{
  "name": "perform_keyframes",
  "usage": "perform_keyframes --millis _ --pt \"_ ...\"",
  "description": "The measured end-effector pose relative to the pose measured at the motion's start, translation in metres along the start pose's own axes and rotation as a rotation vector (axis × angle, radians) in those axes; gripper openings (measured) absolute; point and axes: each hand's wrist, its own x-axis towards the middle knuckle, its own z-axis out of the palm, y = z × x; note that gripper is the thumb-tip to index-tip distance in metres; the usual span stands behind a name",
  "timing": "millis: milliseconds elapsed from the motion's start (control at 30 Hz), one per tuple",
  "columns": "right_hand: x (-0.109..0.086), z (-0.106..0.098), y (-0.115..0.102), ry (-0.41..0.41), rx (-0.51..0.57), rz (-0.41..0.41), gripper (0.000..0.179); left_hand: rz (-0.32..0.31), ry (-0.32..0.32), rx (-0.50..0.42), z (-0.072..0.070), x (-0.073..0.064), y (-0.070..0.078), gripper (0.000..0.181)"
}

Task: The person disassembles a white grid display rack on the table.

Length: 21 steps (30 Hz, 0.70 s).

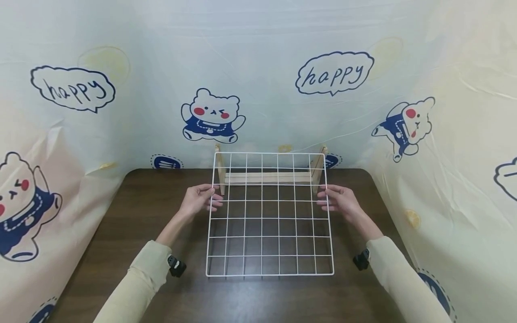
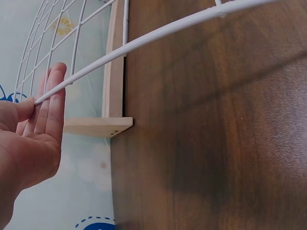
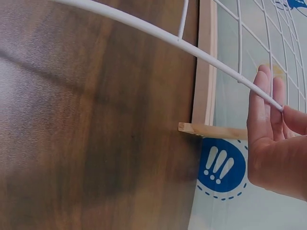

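A white wire grid panel (image 1: 261, 218) is held up over the table in the head view, tilted, with its far edge in front of a wooden stand (image 1: 268, 178). My left hand (image 1: 199, 198) pinches the panel's left edge wire between thumb and fingers. On the opposite edge, my right hand (image 1: 339, 200) pinches the wire in the same manner. Both wrist views show the thumb on one side of the rim and the fingers behind the mesh. The stand has two upright side pieces joined by a crossbar; the panel partly covers it.
The dark brown wooden table (image 1: 161, 215) runs back to a pale cloth backdrop (image 1: 266, 40) printed with cartoon bears and lettering. More cloth hangs along both sides of the table. A small black device (image 1: 176, 266) sits at the left wrist, and another black device (image 1: 361, 259) at the right.
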Motion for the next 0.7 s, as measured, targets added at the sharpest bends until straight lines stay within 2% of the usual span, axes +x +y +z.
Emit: perform_keyframes --millis 433,700 --pt "-0.001 0.001 0.008 0.042 -0.016 0.056 0.040 -0.039 -0.007 -0.008 0.003 -0.003 -0.012 0.033" --pt "-0.001 -0.003 0.015 0.012 -0.021 0.040 0.039 -0.052 -0.012 -0.038 0.006 -0.007 -0.016 0.033"
